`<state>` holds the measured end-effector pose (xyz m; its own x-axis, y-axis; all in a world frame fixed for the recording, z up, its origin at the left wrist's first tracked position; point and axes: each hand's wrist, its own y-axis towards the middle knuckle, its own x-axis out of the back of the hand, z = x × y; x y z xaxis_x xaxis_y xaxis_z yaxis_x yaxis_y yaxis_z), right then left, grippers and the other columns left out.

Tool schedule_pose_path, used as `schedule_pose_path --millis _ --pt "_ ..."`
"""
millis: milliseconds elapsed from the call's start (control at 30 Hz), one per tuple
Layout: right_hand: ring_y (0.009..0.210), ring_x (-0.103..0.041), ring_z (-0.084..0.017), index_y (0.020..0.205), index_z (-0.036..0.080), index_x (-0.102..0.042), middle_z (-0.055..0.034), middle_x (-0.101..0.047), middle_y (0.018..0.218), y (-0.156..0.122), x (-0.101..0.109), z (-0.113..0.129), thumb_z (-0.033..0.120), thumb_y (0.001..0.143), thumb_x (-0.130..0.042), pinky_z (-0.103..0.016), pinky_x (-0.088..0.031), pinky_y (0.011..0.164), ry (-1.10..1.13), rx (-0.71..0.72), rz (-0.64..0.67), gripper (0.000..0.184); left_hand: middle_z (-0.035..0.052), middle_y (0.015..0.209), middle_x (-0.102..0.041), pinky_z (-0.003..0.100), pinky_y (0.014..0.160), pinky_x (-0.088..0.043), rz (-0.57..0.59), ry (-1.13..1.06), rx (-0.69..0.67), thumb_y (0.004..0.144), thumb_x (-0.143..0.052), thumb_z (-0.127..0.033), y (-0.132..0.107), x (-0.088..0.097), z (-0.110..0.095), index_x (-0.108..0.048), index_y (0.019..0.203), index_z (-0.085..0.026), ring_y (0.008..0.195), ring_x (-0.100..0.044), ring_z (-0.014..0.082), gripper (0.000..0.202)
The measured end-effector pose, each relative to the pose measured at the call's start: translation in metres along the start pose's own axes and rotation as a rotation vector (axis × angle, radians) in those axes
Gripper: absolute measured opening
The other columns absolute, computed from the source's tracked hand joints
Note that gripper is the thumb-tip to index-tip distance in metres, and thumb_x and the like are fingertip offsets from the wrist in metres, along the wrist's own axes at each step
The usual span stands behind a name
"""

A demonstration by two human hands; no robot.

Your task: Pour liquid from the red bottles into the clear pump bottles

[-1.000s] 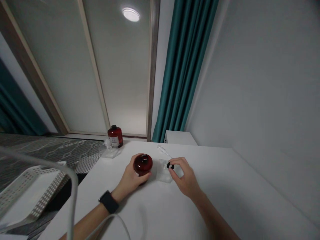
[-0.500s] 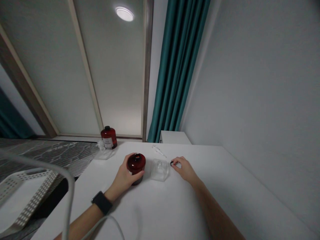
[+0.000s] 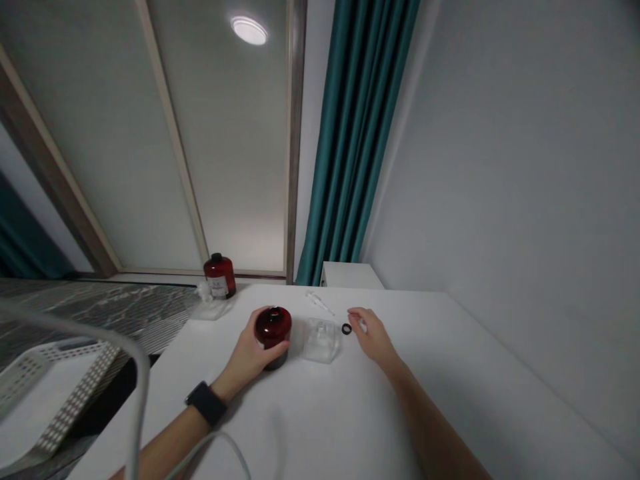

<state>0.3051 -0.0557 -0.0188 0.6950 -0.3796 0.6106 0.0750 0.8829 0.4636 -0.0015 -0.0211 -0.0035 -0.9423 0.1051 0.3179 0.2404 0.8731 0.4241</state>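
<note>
My left hand [image 3: 254, 350], with a dark watch at its wrist, is wrapped round a dark red bottle [image 3: 273, 327]. The bottle's top has no cap on it, and it stands upright on the white table [image 3: 330, 413]. Just left of my right hand [image 3: 369, 333] lies a small black ring-shaped cap [image 3: 347, 325]. My right fingers are apart from the cap and hold nothing that shows. Between the bottle and the cap sits a clear square glass or plastic dish [image 3: 319, 350]. Behind it lies a slim clear dropper-like stick [image 3: 320, 303].
At the table's far left corner stands a second red bottle [image 3: 219, 275] with a black cap and label, beside a clear piece [image 3: 209, 309]. A white perforated basket [image 3: 75, 407] is at the lower left. A pale cable [image 3: 143, 380] crosses the near left.
My right hand has let go of the black cap, which now lies on the table, and has drawn slightly right. My left hand stays on the bottle.
</note>
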Motion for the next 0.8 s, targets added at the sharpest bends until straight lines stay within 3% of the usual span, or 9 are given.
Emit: schedule_pose_path --millis 133,300,467,567,667,800 --pt "0.097 -0.063 -0.023 0.119 0.021 -0.06 -0.0103 -0.067 0.106 -0.007 -0.009 0.031 0.03 0.098 -0.043 -0.04 -0.051 0.088 0.069 0.06 0.0 0.028 0.0112 0.127 -0.058 0.049 0.107 -0.046 0.025 -0.054 0.009 0.07 -0.076 -0.03 0.0 0.0 0.003 -0.043 0.127 -0.02 0.119 -0.059 0.0298 0.067" --pt "0.114 -0.055 -0.027 0.136 0.022 -0.047 -0.0114 -0.06 0.121 -0.021 -0.031 0.057 0.028 0.089 -0.059 -0.047 -0.045 0.102 0.111 0.124 0.071 0.05 0.0126 0.13 -0.056 0.05 0.106 -0.045 0.069 -0.19 0.043 0.071 -0.077 -0.03 -0.001 0.001 0.012 -0.032 0.13 -0.022 0.115 -0.062 0.0276 0.075" --pt "0.123 -0.05 -0.032 0.143 0.025 -0.037 -0.0124 -0.054 0.129 -0.024 -0.039 0.057 0.024 0.079 -0.069 -0.053 -0.043 0.103 0.136 0.018 0.165 0.072 0.0114 0.13 -0.048 0.052 0.112 -0.037 0.044 0.049 -0.161 0.073 -0.077 -0.032 0.002 0.012 0.003 -0.045 0.125 -0.021 0.125 -0.05 0.0308 0.062" --pt "0.126 -0.048 -0.032 0.145 0.025 -0.035 -0.0126 -0.052 0.132 -0.024 -0.039 0.055 0.023 0.077 -0.073 -0.054 -0.043 0.104 0.148 0.008 0.23 0.079 0.0116 0.13 -0.045 0.053 0.112 -0.036 0.05 0.154 -0.188 0.079 -0.071 -0.031 0.001 0.016 -0.006 -0.042 0.133 -0.021 0.126 -0.047 0.0309 0.062" --pt "0.129 -0.046 -0.032 0.144 0.024 -0.037 -0.0126 -0.05 0.133 -0.024 -0.04 0.055 0.021 0.076 -0.074 -0.053 -0.039 0.108 0.146 0.016 0.25 0.077 0.0133 0.136 -0.043 0.054 0.113 -0.034 0.067 0.185 -0.197 0.084 -0.063 -0.028 -0.003 0.015 -0.01 -0.032 0.142 -0.021 0.129 -0.045 0.0309 0.066" --pt "0.127 -0.048 -0.03 0.138 0.023 -0.044 -0.0117 -0.05 0.132 -0.026 -0.04 0.061 0.02 0.077 -0.074 -0.051 -0.039 0.109 0.169 0.026 0.271 0.068 0.0141 0.137 -0.045 0.055 0.114 -0.033 0.058 0.203 -0.213 0.086 -0.058 -0.026 -0.006 0.009 -0.012 -0.033 0.142 -0.02 0.13 -0.045 0.0318 0.062"
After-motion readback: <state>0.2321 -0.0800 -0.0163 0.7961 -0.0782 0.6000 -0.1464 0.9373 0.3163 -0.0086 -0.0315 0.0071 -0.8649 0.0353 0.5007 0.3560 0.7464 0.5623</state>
